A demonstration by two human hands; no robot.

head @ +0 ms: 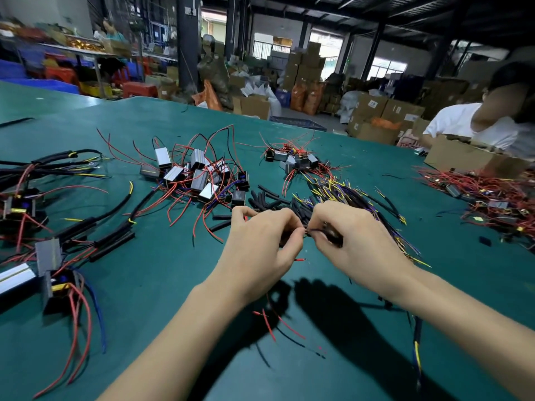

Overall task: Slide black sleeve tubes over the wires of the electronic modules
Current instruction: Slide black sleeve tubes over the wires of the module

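Note:
Both hands meet above the green table [162, 285]. My left hand [260, 241] pinches thin red and black wires whose ends hang down under my wrist. Facing it, my right hand [353, 238] grips a black sleeve tube [333, 234], its end at the wire tips between my fingers. Loose black sleeve tubes [269, 198] lie just beyond the hands. A heap of silver electronic modules [197, 175] with red wires sits behind them to the left. Whether a module is hidden inside my left hand I cannot tell.
Sleeved modules [95, 235] lie at the left edge. A smaller module heap [292, 162] and a bundle of yellow and blue wires [362, 198] are beyond my right hand. At the far right, a person in white [474, 128] works by a cardboard box [460, 157].

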